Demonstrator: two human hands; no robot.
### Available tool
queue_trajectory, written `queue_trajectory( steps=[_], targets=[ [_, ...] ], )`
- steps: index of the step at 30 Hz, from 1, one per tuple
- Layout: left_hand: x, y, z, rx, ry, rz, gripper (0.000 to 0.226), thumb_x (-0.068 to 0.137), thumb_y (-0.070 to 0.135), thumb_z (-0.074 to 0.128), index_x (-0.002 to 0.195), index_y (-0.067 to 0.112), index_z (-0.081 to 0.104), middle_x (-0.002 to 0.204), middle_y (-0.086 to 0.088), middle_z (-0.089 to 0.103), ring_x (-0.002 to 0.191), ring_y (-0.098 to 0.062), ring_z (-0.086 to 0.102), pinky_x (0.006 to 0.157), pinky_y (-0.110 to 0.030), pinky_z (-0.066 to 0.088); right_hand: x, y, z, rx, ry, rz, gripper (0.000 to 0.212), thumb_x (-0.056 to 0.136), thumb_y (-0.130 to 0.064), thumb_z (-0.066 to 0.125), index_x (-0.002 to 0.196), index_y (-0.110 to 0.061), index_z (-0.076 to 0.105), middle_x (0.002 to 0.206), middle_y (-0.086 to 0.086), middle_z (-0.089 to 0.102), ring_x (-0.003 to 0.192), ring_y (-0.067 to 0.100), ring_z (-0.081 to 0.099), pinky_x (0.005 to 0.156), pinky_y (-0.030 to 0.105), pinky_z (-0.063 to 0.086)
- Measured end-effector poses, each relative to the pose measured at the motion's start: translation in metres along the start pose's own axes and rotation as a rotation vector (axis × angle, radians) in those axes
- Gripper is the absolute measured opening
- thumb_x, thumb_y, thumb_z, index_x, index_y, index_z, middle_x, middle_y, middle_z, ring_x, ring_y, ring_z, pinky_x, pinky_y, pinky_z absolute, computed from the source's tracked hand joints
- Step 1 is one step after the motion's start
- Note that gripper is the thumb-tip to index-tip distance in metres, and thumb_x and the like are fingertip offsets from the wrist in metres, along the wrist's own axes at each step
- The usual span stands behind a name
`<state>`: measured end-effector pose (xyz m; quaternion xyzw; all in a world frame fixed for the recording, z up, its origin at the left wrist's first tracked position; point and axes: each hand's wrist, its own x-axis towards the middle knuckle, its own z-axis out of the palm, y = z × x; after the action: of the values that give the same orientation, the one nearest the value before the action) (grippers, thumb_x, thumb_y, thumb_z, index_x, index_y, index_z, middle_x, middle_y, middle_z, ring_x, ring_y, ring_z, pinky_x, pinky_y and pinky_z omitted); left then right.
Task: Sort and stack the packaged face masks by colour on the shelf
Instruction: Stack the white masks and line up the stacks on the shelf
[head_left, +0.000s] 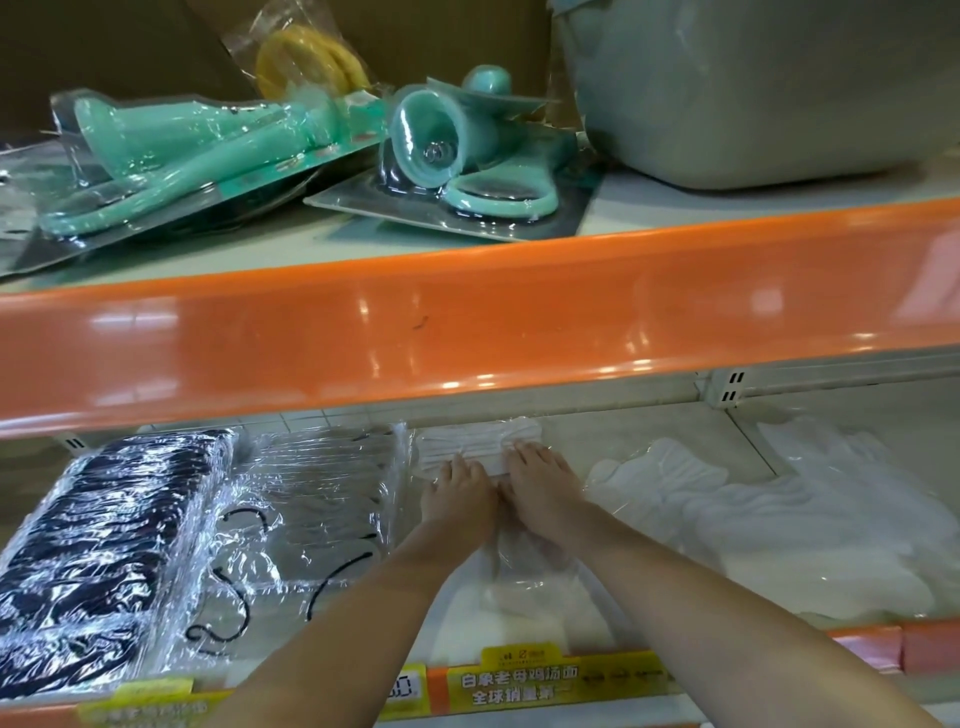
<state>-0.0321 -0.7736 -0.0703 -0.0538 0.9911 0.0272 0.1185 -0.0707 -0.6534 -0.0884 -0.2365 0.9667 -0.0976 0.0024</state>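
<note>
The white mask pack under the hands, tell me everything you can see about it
The white mask pack is a flat bundle of pleated white masks in clear, crinkly plastic film. It lies flat on the lower shelf, far back under the orange shelf edge, right of the clear-wrapped packs with black ear loops. The left hand and right hand rest side by side on its near end, fingers extended.

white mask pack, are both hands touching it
Touching. The head view shows the left hand and right hand with fingers laid flat on the white mask pack.
</note>
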Motion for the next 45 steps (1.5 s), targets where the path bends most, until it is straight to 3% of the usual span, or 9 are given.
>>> queue_trajectory(
  steps=[6,11,14,19,30,34,38,42,45],
  targets=[
    [-0.002,-0.005,-0.001,-0.035,0.038,0.011,0.05,0.102,0.03,0.025,0.147,0.007,0.021,0.158,-0.015,0.011,0.146,-0.03,0.01,0.115,-0.043,0.017,-0.002,0.0,-0.013,0.156,-0.033,-0.024,0.041,0.098,-0.022,0.04,0.137,-0.01,0.045,0.145,0.007,0.04,0.133,0.023,0.035,0.11,0.035,0.03],
    [-0.019,-0.002,0.007,-0.088,0.223,0.087,0.04,0.1,0.031,0.031,0.138,0.019,0.036,0.148,-0.002,0.035,0.142,-0.021,0.021,0.112,-0.035,0.02,-0.032,0.015,-0.038,0.267,-0.013,0.012,0.032,0.094,-0.022,0.046,0.124,-0.018,0.059,0.126,0.0,0.055,0.117,0.019,0.051,0.095,0.036,0.043],
    [-0.036,0.012,0.004,-0.144,0.241,0.125,0.035,0.099,0.031,0.035,0.132,0.025,0.046,0.136,0.005,0.049,0.132,-0.016,0.033,0.104,-0.032,0.026,-0.051,0.025,-0.044,0.169,-0.108,0.027,0.036,0.092,-0.035,0.053,0.127,-0.025,0.055,0.13,-0.003,0.05,0.122,0.017,0.044,0.098,0.034,0.039],
    [-0.057,0.027,0.002,-0.171,0.127,0.134,0.046,0.096,0.047,0.044,0.136,0.027,0.043,0.137,0.003,0.045,0.13,-0.02,0.035,0.103,-0.033,0.029,-0.074,0.034,-0.039,0.11,-0.217,-0.005,0.057,0.083,-0.049,0.062,0.133,-0.025,0.046,0.132,-0.006,0.043,0.124,0.016,0.039,0.093,0.029,0.032],
    [-0.066,0.029,0.016,-0.236,0.091,0.095,0.048,0.089,0.049,0.052,0.131,0.025,0.051,0.127,0.002,0.046,0.122,-0.019,0.038,0.098,-0.03,0.032,-0.092,0.035,-0.023,0.138,-0.063,-0.006,0.05,0.08,-0.061,0.059,0.121,-0.032,0.052,0.123,-0.015,0.045,0.119,0.011,0.039,0.097,0.029,0.028],
    [-0.064,0.03,0.015,-0.342,0.068,0.069,0.047,0.088,0.045,0.056,0.128,0.022,0.054,0.122,-0.002,0.05,0.117,-0.02,0.042,0.094,-0.028,0.036,-0.099,0.036,-0.017,0.131,0.001,-0.038,0.058,0.077,-0.068,0.037,0.115,-0.029,0.056,0.118,-0.012,0.048,0.114,0.012,0.043,0.09,0.026,0.027],
    [-0.064,0.033,0.009,-0.498,-0.005,0.029,0.038,0.085,0.038,0.063,0.116,0.016,0.058,0.109,-0.005,0.061,0.102,-0.022,0.057,0.083,-0.031,0.043,-0.104,0.037,-0.005,0.185,0.094,-0.043,0.034,0.082,-0.047,0.062,0.106,-0.023,0.063,0.105,-0.007,0.055,0.1,0.018,0.053,0.085,0.026,0.032],
    [-0.065,0.036,0.006,-0.42,0.045,0.103,0.016,0.091,0.034,0.055,0.088,0.019,0.059,0.087,0.001,0.055,0.092,-0.021,0.057,0.068,-0.03,0.038,-0.109,0.035,-0.003,0.194,0.153,-0.026,0.04,0.081,-0.053,0.045,0.1,-0.022,0.064,0.097,-0.007,0.057,0.087,0.017,0.057,0.075,0.028,0.043],
    [-0.065,0.034,0.002,-0.526,0.121,0.119,0.01,0.095,0.026,0.049,0.091,0.019,0.054,0.091,0.004,0.048,0.091,-0.018,0.054,0.07,-0.027,0.035,-0.11,0.035,-0.005,0.25,0.225,0.102,0.047,0.086,-0.051,0.035,0.104,-0.017,0.063,0.101,-0.001,0.059,0.09,0.022,0.057,0.075,0.034,0.046]
  ],
)
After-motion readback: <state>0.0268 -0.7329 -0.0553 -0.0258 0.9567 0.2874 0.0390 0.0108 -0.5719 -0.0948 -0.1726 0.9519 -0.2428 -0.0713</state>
